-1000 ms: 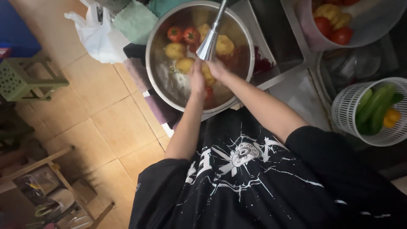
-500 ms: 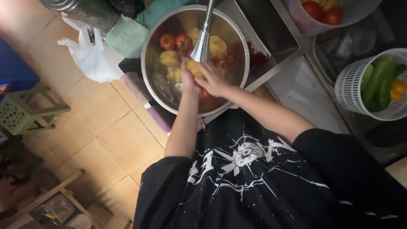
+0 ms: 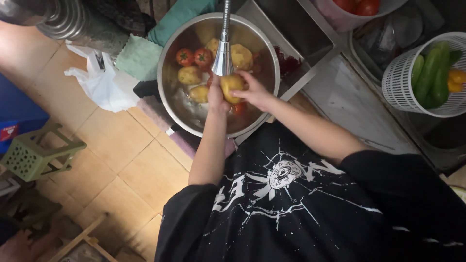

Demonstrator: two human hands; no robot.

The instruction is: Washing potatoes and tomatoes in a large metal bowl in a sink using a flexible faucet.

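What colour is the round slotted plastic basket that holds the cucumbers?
White; the round slotted plastic basket shows in the head view.

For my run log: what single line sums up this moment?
left hand: on potato | right hand: on potato | spot: under faucet, over bowl | bowl: potatoes, tomatoes

A yellow, lumpy potato (image 3: 232, 87) sits just under the metal spray head (image 3: 223, 59), above the steel bowl (image 3: 167, 73).

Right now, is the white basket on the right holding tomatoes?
No, the white basket holds long green vegetables and something yellow; tomatoes sit in the metal bowl.
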